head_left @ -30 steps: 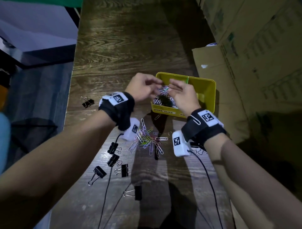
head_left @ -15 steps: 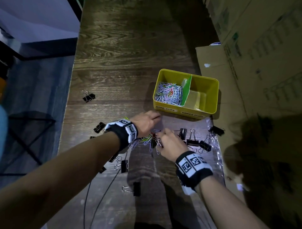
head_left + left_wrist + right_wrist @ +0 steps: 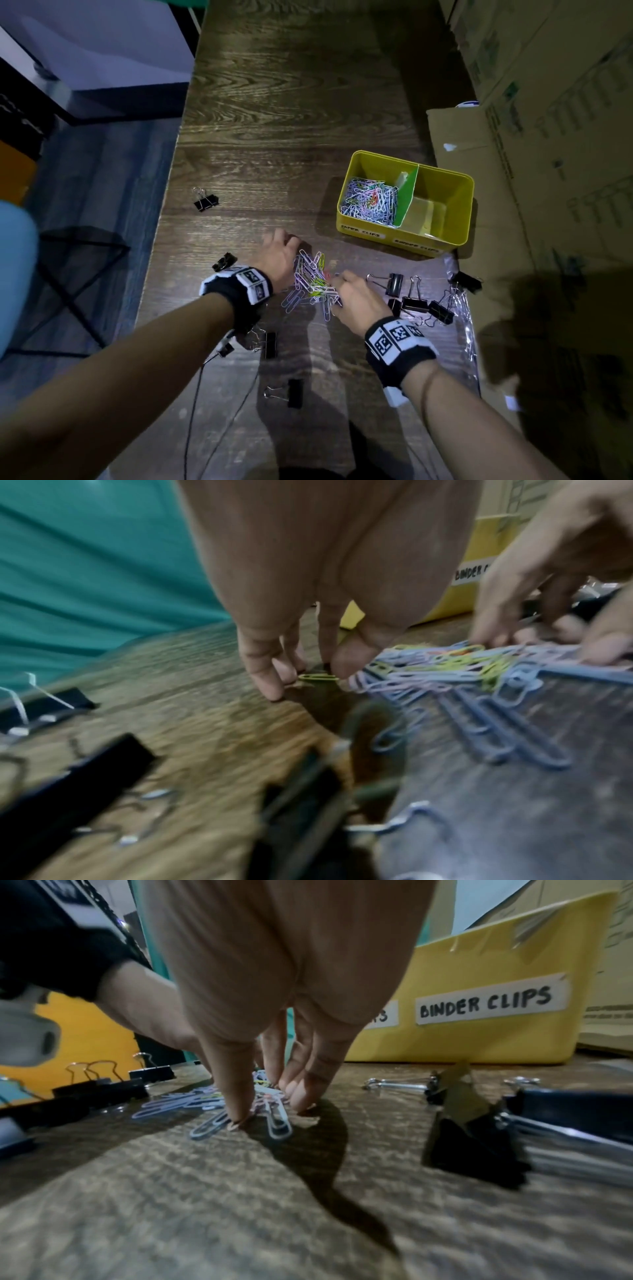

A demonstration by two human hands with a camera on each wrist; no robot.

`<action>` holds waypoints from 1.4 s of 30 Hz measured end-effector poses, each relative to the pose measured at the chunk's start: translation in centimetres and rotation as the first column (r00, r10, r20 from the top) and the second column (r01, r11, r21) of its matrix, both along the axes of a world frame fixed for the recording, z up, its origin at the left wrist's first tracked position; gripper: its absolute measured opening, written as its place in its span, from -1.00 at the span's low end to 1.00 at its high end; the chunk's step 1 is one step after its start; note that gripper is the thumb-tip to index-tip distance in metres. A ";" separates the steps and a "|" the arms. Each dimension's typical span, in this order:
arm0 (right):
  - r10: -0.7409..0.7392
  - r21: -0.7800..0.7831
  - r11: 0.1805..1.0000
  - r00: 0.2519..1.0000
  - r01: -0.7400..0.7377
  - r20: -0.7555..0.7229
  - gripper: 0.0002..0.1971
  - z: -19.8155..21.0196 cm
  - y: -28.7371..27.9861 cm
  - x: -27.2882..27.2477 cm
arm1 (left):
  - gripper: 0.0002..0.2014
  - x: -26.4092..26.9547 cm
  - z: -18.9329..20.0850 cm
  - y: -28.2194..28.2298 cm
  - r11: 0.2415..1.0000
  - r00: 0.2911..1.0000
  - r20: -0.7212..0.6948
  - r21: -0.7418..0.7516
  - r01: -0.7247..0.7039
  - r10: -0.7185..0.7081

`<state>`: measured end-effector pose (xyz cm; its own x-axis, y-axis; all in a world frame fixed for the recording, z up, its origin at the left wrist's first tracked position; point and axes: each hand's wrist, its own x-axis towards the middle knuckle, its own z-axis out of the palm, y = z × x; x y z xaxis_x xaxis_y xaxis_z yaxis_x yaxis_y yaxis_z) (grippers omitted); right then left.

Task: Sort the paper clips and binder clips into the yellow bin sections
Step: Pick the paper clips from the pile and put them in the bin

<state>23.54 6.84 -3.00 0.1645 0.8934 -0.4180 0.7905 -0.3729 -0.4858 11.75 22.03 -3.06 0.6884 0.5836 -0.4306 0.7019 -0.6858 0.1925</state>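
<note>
The loose pile of paper clips point(image 3: 313, 284) lies on the wooden surface point(image 3: 291, 102), in front of the yellow bin point(image 3: 448, 233) and between the two hands. The left hand point(image 3: 279, 255) stands at the left edge of the pile with the fingers pointing down, and its grip is closed on one yellow-green paper clip point(image 3: 318, 677), pinched between thumb and fingertips just above the wood. The right hand point(image 3: 356, 301) is at the right edge of the pile, its fingers point(image 3: 240, 1096) bent downward with the tips pressing on some clips; whether its grip really holds any clip, I cannot tell. The bin has a green divider point(image 3: 407, 195). The left section, labelled for paper clips, holds a heap of coloured paper clips point(image 3: 371, 202); the right section, with the label "BINDER CLIPS" point(image 3: 486, 1003), shows no clips inside. Black binder clips point(image 3: 416, 301) lie on the surface just right of the right hand, and others are spread near the left wrist and further left.
</note>
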 end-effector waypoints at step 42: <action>-0.360 0.043 0.930 0.930 0.364 -0.073 -0.75 -1.3 1.9 -1.4 | -0.79 -0.6 -0.3 -5.7 0.919 0.890 0.261 -0.231 -0.319 0.374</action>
<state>22.13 8.73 -4.26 0.4562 0.7999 -0.3899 0.5741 -0.5993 -0.5578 11.15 16.29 -3.38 0.5672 0.7415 -0.3585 0.7803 -0.3446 0.5218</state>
